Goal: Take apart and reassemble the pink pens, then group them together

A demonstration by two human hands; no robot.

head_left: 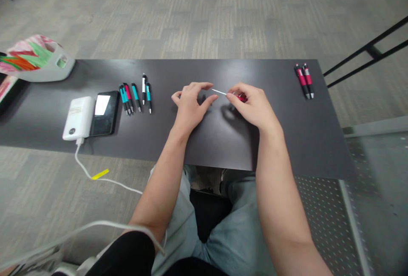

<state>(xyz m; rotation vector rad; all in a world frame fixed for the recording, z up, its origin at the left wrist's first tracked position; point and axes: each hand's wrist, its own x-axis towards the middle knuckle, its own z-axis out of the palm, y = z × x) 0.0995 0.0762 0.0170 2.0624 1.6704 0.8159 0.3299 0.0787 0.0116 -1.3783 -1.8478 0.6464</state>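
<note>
My right hand (251, 102) is closed around a red pen barrel (242, 97), most of it hidden by the fingers. From this grip a thin white pen refill (219, 91) points left toward my other hand. My left hand (192, 104) hovers over the table with thumb and index finger spread, the refill's tip close to the gap between them. A small dark shape (204, 97) shows behind that gap; whether it is a pen part or shadow, I cannot make out.
On the dark table (219, 148), several teal, red and white pens (135, 97) lie left. Two red pens (305, 81) lie far right. A white power bank (78, 118) with a cable, a black phone (104, 113) and a white basket (60, 61) are farther left.
</note>
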